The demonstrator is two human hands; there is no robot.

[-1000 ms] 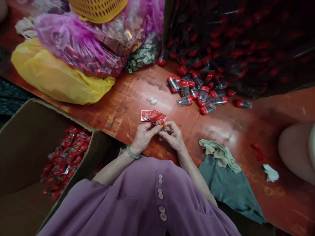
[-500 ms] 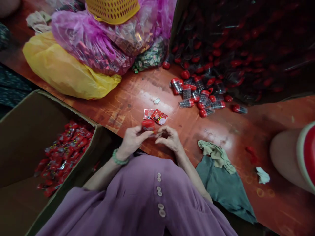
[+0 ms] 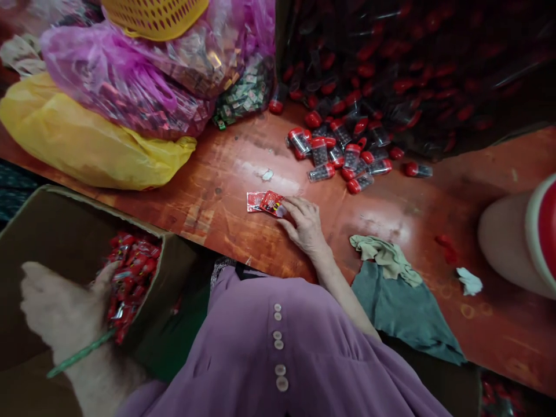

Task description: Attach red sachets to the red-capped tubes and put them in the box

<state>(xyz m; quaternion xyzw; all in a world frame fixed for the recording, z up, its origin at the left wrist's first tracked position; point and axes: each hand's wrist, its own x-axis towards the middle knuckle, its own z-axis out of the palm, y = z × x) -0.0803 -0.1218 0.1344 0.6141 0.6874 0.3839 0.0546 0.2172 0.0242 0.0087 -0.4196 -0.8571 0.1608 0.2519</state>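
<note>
My left hand (image 3: 65, 307), with a green bracelet at the wrist, is over the cardboard box (image 3: 47, 214) at the left, its fingers spread and nothing seen in it. Inside that box lies a pile of small red wrapped packets (image 3: 132, 266). On the reddish table (image 3: 234, 231), my right hand (image 3: 302, 223) has its fingertips on the right edge of a red printed card (image 3: 272, 202). That card overlaps a second, paler red card (image 3: 255, 201) to its left.
Red-capped clear tubes (image 3: 319, 152) lie before a large dark container. Yellow bag (image 3: 91, 139), purple bag (image 3: 125, 87) and yellow basket (image 3: 160, 17) stand at upper left. Cloths (image 3: 391, 301) and a red-rimmed tub (image 3: 512, 237) are at right.
My left hand has moved from the table's edge down left over the box, and the red item it held is no longer in it. My right hand has moved up onto the red card.
</note>
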